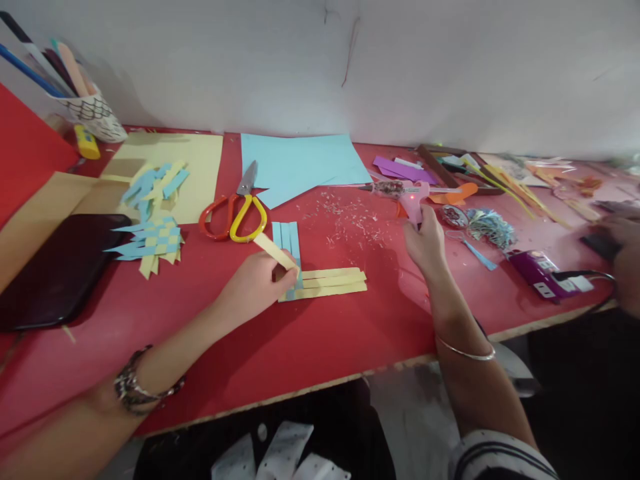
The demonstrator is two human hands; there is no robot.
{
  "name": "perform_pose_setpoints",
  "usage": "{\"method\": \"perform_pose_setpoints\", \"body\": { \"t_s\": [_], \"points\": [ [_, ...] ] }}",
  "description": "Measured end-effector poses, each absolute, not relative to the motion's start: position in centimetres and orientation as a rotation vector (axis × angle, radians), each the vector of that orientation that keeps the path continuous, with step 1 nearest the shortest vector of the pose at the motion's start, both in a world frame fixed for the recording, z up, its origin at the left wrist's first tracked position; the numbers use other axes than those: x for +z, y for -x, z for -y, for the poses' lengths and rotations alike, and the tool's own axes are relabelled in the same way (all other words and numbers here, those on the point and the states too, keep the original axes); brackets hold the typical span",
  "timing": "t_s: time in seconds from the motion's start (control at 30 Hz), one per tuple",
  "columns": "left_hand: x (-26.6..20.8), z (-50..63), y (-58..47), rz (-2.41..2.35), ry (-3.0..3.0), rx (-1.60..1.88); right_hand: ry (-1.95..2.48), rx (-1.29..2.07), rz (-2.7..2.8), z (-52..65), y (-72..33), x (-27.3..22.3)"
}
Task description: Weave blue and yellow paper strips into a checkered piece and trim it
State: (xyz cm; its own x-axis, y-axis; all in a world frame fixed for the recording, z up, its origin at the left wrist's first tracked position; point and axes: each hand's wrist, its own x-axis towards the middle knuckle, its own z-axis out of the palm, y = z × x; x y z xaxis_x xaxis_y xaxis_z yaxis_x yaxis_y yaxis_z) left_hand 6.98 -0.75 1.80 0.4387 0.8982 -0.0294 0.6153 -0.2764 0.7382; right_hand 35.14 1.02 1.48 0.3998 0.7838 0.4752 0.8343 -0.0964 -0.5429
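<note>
Between the fingers of my left hand point(260, 279) is a pale yellow paper strip point(273, 250), pinched near its lower end. Under that hand lies a partly woven piece of paper strips point(333, 283), blue ones pointing away from me and yellow ones to the right; the fingers hide its corner. My right hand point(425, 243) grips the handle of a pink glue gun point(411, 199), whose nozzle points left above the table. Scissors point(245, 207) with one red and one yellow handle lie just beyond my left hand. A finished-looking blue and yellow woven piece point(159, 238) rests to the left.
A blue paper sheet point(305, 160) and a yellow sheet point(203, 157) lie by the wall. At left are a dark tablet-like object point(60, 273) and a pen cup point(97, 117). A purple power strip point(537, 273) sits near another person's hand point(627, 260) at right.
</note>
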Motion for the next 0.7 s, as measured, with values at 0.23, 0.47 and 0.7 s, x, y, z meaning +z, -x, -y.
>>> {"method": "perform_pose_setpoints", "body": {
  "t_s": [0.23, 0.47, 0.7],
  "points": [
    [0.7, 0.8, -6.5, -1.229, -1.832, 0.832, 1.909, 0.298, 1.396, -0.7, -33.3, 2.1],
    [0.6, 0.7, -6.5, -1.199, -1.728, 0.884, 1.955, 0.103, 1.6, 2.3, -32.0, 2.3],
    [0.7, 0.9, -6.1, -1.344, -1.78, 0.857, 1.962, -0.136, 1.795, 5.9, -30.1, 1.5]
  ]
}}
